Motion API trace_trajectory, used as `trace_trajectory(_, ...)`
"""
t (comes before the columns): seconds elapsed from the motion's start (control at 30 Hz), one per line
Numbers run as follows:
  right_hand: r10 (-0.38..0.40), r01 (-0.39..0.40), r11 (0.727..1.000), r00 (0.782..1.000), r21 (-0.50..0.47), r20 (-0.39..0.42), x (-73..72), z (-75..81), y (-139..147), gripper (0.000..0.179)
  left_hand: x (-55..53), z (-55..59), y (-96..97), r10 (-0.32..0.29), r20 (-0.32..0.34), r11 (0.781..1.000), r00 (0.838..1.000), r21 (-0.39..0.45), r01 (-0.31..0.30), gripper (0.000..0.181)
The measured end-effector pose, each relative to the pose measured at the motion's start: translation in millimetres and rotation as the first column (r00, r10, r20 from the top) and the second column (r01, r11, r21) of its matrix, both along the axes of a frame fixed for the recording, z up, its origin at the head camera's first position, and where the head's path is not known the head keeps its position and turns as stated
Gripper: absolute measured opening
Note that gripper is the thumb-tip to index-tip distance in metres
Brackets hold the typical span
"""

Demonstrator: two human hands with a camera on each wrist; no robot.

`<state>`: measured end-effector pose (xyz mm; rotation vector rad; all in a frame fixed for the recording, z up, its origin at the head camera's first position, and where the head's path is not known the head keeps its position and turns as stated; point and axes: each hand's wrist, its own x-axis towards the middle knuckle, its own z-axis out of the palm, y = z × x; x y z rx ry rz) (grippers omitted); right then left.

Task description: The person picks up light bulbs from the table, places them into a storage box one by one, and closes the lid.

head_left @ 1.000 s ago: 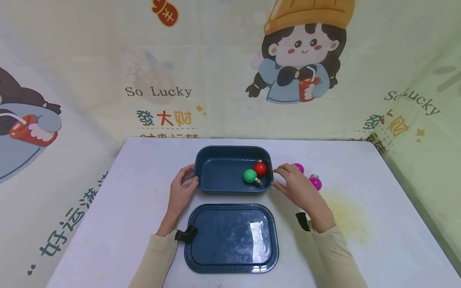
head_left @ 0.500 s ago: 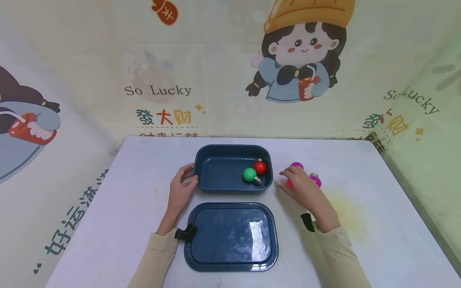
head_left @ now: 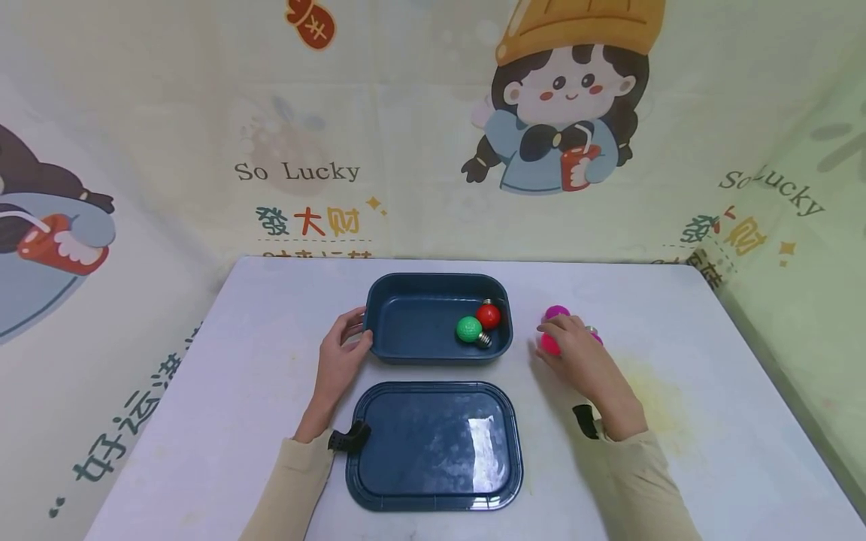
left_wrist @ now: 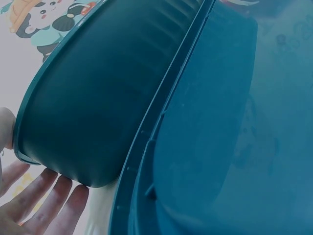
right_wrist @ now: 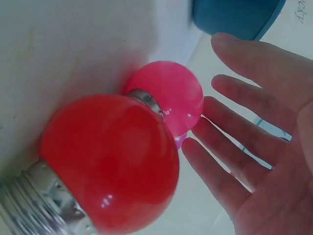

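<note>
A yellowish stain [head_left: 666, 406] marks the white table [head_left: 230, 391]; behind rises a cream backdrop [head_left: 419, 113] with a cartoon figure [head_left: 572, 98].

Box [head_left: 413, 323]: plain dark blue. Lid [head_left: 413, 451]: matching dark blue. Green bulb [head_left: 469, 328] and red bulb [head_left: 489, 315]: silver bases. Further bulbs: one pink bulb [head_left: 550, 343], two magenta bulbs [head_left: 558, 310]. My sleeves [head_left: 291, 473]: plain beige. My wrist straps [head_left: 585, 421]: black. Surface [head_left: 271, 300]: white, yellowish stain [head_left: 652, 406]. Backdrop [head_left: 419, 98]: cream, grey "So Lucky" lettering [head_left: 298, 171], cartoon figure [head_left: 541, 165] in orange and light blue.
</note>
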<state>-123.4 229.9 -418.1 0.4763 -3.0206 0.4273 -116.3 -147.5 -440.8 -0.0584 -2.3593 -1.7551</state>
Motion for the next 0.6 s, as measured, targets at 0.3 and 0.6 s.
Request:
trace_trajectory(0.3, -0.018, 0.016, 0.999, 0.999, 0.028, 0.051, -1.4, -2.8, 3.4, 0.047, -0.1, -1.4, -0.7, -0.006, -0.002, 1.0, 1.0, 0.007, 0.006, 0.044)
trace_trajectory(0.6, -0.018, 0.016, 0.999, 0.998, 0.032, 0.063, -2.5, -6.9, 2.3, 0.049, -0.2, -1.3, -1.0, -0.002, 0.009, 1.0, 1.0, 0.014, 0.002, 0.044)
